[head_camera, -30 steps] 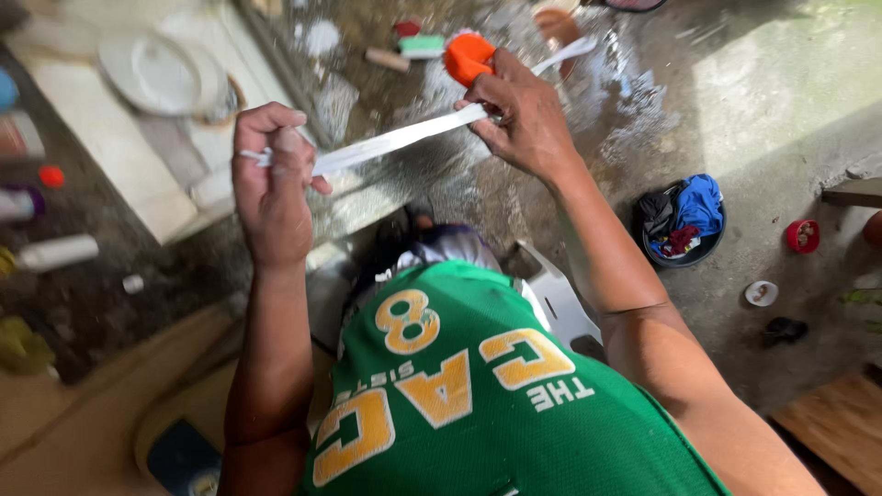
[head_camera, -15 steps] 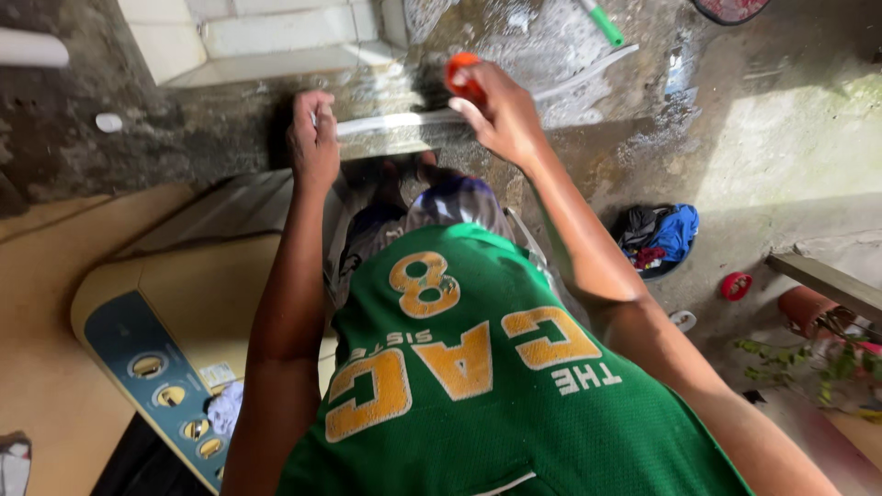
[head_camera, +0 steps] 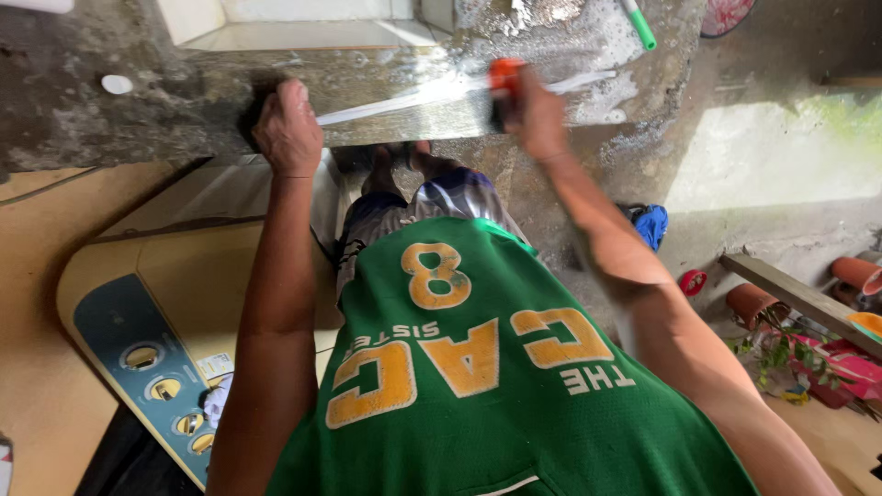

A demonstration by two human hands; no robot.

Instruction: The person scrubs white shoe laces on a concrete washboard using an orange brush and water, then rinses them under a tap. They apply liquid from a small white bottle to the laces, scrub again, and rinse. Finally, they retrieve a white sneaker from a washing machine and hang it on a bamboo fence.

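We are looking down over a green jersey (head_camera: 496, 386) at both arms reaching forward to a wet concrete ledge (head_camera: 138, 101). The left hand (head_camera: 289, 129) is clenching around the free end of a white measuring tape (head_camera: 404, 96) and pressing it against the front edge of the ledge, near the ledge's left part. The right hand (head_camera: 537, 115) is grasping the orange tape case (head_camera: 505, 83) further right along the same edge, fingers wrapped about its dark underside. The tape is running taut between the two hands, lying flat along the top front edge of the ledge; a short length of it is showing beyond the case to the right.

On the ledge's top, behind the tape, a pale tiled basin (head_camera: 294, 23) is sitting, and a green-tipped white stick (head_camera: 638, 23) is lying near the far right corner. A small white disc (head_camera: 117, 84) is resting toward the left end. Below the ledge at left, a cream appliance with a blue dial panel (head_camera: 138, 358) is standing. At right, on the floor, a blue cloth (head_camera: 652, 225) and terracotta pots (head_camera: 753, 298) are lying well apart from the hands.
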